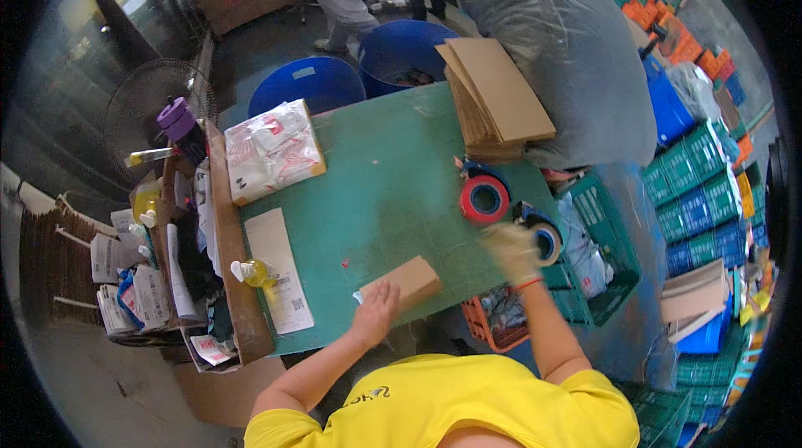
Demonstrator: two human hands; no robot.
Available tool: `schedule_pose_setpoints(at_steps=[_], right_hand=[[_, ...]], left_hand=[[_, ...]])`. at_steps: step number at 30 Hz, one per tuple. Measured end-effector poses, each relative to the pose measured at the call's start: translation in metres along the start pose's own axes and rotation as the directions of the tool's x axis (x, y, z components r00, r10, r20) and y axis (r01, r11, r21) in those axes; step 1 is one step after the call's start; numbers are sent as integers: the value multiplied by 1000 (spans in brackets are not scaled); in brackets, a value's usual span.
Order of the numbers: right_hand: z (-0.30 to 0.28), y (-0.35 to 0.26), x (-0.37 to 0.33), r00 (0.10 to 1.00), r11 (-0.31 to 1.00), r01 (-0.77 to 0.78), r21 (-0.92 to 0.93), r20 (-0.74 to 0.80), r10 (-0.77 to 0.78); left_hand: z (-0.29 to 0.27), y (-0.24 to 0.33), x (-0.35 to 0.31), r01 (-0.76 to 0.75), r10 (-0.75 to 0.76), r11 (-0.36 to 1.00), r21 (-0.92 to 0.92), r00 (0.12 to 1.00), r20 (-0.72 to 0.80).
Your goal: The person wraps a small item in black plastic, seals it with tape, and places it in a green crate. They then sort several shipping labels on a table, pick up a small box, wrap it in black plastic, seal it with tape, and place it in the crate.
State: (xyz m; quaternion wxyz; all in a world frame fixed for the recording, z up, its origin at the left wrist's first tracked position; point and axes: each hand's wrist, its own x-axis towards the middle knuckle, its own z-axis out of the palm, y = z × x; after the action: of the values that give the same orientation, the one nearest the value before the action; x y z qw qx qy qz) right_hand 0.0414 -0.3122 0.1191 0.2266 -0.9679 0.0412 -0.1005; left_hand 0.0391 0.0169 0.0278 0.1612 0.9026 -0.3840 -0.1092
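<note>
A small brown cardboard box (416,282) lies at the near edge of the green table (376,172). My left hand (381,308) grips its left end, fingers across the top. Out to the right, my right hand (511,254), in a pale glove, is smeared by motion, so its fingers cannot be made out. It is beside a dark tape dispenser with a tan roll (547,245); whether they touch is unclear. Just behind that stands another tape dispenser with a red roll (484,199).
Flat cardboard sheets (501,97) are stacked at the far right corner. A plastic-wrapped pack (276,151), a paper sheet (276,268) and a yellow-liquid bottle (253,273) line the left side. Blue tubs (309,84) stand beyond the table; a green crate (616,256) is at right.
</note>
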Motion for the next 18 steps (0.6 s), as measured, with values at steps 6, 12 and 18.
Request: schedule_pose_setpoints(at_steps=[6, 12, 18], right_hand=[[-28, 185, -24, 706, 662, -687, 301, 62, 705], [17, 159, -85, 513, 368, -551, 749, -44, 857], [-42, 33, -75, 625, 36, -365, 930, 216, 750]], left_hand=[[25, 20, -22, -37, 48, 998, 59, 978, -202], [23, 21, -18, -76, 88, 995, 65, 973, -213], [32, 11, -20, -122, 113, 993, 2, 912, -394]])
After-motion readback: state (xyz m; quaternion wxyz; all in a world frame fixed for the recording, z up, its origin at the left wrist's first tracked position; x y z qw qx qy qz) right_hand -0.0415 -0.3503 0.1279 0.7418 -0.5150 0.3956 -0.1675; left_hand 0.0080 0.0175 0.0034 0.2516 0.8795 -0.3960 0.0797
